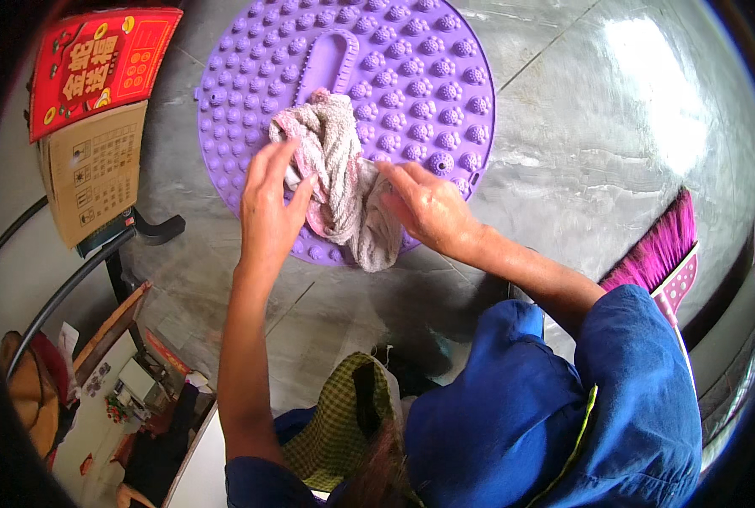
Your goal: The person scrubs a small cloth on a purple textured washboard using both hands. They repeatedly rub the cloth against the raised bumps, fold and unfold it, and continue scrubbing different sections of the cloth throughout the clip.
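Observation:
A crumpled, damp-looking pale terry towel [330,159] with pink patches lies on a round purple massage mat [428,82] covered in raised knobs. My left hand [266,197] rests at the towel's left side, thumb and fingers spread against its folds; whether it grips the fabric is unclear. On the other side, the curled fingers of my right hand [431,206] hold the towel's right edge. One end of the cloth hangs past the mat's near rim. A long, raised foot-shaped outline [327,60] shows on the mat above the towel.
Grey tiled floor [561,127] surrounds the mat. At left stand a cardboard box [101,171] with a red printed panel [104,70] and a black curved metal frame [66,292]. A magenta-bristled broom [657,247] is at right. Part of another person [155,463] appears at lower left.

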Demonstrator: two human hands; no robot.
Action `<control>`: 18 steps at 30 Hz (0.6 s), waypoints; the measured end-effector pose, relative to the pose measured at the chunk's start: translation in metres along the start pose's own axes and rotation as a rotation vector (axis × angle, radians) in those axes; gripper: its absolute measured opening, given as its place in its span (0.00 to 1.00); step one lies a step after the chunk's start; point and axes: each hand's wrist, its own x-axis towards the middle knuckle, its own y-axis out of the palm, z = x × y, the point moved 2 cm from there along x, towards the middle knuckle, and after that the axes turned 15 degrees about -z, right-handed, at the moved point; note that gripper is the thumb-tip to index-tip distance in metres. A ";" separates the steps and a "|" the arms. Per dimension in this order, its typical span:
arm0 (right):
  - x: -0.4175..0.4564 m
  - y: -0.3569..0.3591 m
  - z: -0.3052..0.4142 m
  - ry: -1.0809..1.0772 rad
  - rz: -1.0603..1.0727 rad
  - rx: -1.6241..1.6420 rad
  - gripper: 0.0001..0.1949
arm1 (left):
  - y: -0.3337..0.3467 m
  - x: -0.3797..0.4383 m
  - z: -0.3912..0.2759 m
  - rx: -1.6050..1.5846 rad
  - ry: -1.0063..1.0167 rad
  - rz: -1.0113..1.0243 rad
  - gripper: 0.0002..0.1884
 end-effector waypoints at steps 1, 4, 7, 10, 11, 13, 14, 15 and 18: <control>0.009 -0.001 0.000 -0.046 -0.071 0.001 0.25 | 0.008 0.004 0.002 0.011 0.004 -0.049 0.28; 0.035 0.009 0.004 -0.135 -0.238 -0.007 0.23 | 0.031 0.011 0.004 0.029 -0.038 -0.172 0.25; 0.051 0.024 0.008 -0.086 -0.302 0.033 0.23 | 0.035 0.015 0.010 -0.250 -0.424 -0.089 0.16; 0.056 0.026 0.006 -0.011 -0.306 0.234 0.29 | 0.027 0.007 -0.024 -0.510 -0.282 -0.059 0.10; 0.058 0.023 0.007 0.024 -0.300 0.320 0.30 | 0.022 0.006 -0.037 -0.606 -0.220 -0.008 0.11; 0.058 0.012 0.007 0.204 -0.078 0.623 0.30 | 0.007 0.006 -0.063 -0.699 -0.187 0.192 0.11; 0.055 0.009 0.003 0.192 0.003 0.604 0.26 | 0.002 0.006 -0.065 -0.699 -0.180 0.264 0.10; 0.052 0.005 0.001 0.177 0.089 0.582 0.22 | -0.002 0.006 -0.066 -0.786 -0.234 0.249 0.11; 0.045 -0.035 0.012 0.249 0.177 0.561 0.14 | -0.011 0.003 -0.060 -0.996 -0.385 0.200 0.11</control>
